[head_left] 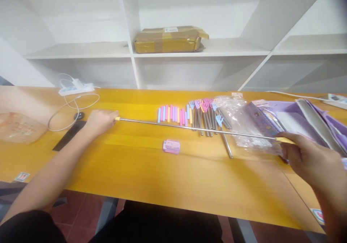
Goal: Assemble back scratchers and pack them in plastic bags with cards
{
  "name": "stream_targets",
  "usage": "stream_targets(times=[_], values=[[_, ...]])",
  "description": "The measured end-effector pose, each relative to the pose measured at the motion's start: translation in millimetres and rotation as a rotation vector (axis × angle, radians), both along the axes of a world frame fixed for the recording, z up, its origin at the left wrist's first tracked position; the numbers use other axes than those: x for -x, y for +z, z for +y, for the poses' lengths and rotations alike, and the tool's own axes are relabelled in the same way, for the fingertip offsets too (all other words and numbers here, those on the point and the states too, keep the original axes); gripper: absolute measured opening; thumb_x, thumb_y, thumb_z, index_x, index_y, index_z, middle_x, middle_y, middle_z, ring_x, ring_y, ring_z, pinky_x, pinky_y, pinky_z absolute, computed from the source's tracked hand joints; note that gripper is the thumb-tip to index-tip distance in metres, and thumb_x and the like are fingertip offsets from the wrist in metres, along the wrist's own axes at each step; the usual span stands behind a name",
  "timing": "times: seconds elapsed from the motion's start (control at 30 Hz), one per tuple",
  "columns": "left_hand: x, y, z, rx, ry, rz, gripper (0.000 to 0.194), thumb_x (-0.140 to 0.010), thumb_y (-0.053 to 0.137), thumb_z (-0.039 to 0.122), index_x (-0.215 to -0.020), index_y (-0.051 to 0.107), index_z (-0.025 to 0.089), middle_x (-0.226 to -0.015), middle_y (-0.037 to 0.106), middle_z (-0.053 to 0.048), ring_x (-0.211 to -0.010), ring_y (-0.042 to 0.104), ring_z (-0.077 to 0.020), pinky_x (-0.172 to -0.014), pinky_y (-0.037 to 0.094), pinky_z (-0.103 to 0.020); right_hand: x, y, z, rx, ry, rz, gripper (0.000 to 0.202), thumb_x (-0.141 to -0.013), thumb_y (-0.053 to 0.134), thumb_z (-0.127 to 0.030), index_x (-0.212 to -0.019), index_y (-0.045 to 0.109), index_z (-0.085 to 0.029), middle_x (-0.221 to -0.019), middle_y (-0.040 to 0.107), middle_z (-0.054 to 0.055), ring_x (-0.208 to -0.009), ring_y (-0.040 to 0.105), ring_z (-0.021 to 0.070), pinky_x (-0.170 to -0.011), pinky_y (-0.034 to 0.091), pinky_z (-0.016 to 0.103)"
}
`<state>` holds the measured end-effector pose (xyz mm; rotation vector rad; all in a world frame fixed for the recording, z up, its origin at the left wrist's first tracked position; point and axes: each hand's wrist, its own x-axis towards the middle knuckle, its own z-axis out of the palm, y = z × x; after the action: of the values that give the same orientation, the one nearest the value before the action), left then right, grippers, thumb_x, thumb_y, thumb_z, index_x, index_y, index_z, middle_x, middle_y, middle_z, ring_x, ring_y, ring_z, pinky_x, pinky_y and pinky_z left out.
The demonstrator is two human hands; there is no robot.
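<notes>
An extended telescopic rod [195,128] is gripped at both ends, left hand [101,122] and right hand [303,156] closed, its axis spanning sideways between the fingers.

Silver rod [195,128] with yellow ends, pink box [171,146], orange-yellow table [141,170].

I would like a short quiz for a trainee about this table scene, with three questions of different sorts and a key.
1. True or false: the left hand and the right hand hold opposite ends of the extended metal rod.
2. What lies on the shelf? A) brown parcel B) purple box C) power strip
3. Fill in: the small pink packet lies on the ___ table.

Key: 1 true; 2 A; 3 yellow
</notes>
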<state>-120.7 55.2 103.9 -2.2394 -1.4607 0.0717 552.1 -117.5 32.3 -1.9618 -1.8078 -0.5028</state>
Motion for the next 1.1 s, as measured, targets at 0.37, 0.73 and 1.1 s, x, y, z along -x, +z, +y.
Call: stream_targets(times=[0.37, 0.73, 1.1], values=[[-107.6, -9.4, -8.3, 0.276, -0.011, -0.028, 0.028, -0.094, 0.047, 0.015, -0.100, 0.075, 0.020, -0.087, 0.078, -0.012, -0.079, 0.074, -0.0269, -0.067, 0.046, -0.031, 110.1, 21.5, 53.3, 0.120, 0.271, -0.202, 0.037, -0.096, 0.046, -0.023, -0.122, 0.072, -0.021, -0.080, 0.074, 0.007, -0.057, 0.057, 0.0156, -0.057, 0.033, 0.027], [-173.2, -62.1, -35.9, 0.398, -0.166, -0.174, 0.023, -0.096, 0.051, 0.009, -0.096, 0.073, 0.015, -0.081, 0.076, -0.012, -0.075, 0.074, -0.0255, -0.068, 0.049, -0.032, 232.5, 4.3, 80.8, 0.340, 0.568, -0.241, 0.034, -0.108, 0.046, -0.033, -0.132, 0.065, -0.020, -0.086, 0.075, 0.007, -0.068, 0.066, 0.0180, -0.060, 0.033, 0.028], [-161.2, -97.1, 0.5, 0.299, -0.184, -0.281, 0.028, -0.100, 0.045, 0.015, -0.092, 0.072, 0.017, -0.087, 0.077, -0.010, -0.076, 0.068, -0.0213, -0.062, 0.038, -0.028, 70.1, 12.7, 111.8, 0.465, -0.394, 0.137, 0.086, -0.100, 0.042, -0.069, -0.148, 0.050, 0.003, -0.141, 0.053, 0.038, -0.128, 0.057, 0.0414, -0.095, 0.040, 0.047]])
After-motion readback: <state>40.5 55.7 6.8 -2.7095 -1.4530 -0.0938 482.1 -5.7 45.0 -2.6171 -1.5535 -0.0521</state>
